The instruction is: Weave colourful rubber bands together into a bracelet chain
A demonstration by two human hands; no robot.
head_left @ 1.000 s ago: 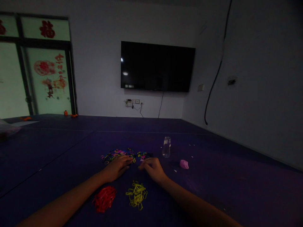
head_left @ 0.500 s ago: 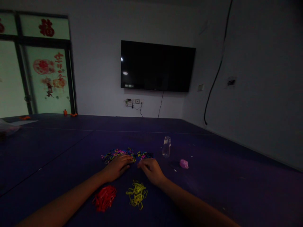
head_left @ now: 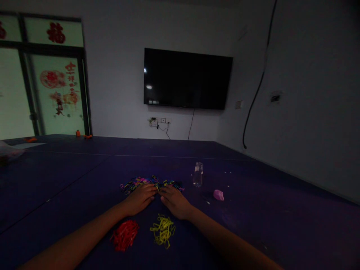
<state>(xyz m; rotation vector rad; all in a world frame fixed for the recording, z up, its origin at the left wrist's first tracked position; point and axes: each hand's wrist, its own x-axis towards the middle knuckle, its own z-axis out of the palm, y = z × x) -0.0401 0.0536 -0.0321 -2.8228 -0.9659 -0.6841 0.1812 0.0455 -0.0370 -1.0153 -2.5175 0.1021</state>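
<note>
Many small mixed-colour rubber bands (head_left: 136, 182) are spread in a loose pile on the dark purple surface. My left hand (head_left: 141, 197) lies at the near edge of that pile, fingers stretched out and the tips among the bands. Opposite it, my right hand (head_left: 174, 201) reaches in from the right, also with extended fingers, its tips close to the left ones. Whether a single band is under the fingertips is too small to tell. Nearer to me are a heap of red rubber bands (head_left: 125, 234) and a looser heap of yellow rubber bands (head_left: 163, 231).
Right of the pile stands a clear jar (head_left: 198, 175) without a lid, and beside it lies a pink lump (head_left: 218, 195). Small white scraps dot the surface. Orange objects (head_left: 78, 133) sit at the far left edge, under a wall with a television (head_left: 188, 78).
My right hand has gone from curled fingers to outstretched ones and moved slightly left, towards my left hand. The left hand stays nearly in place.
</note>
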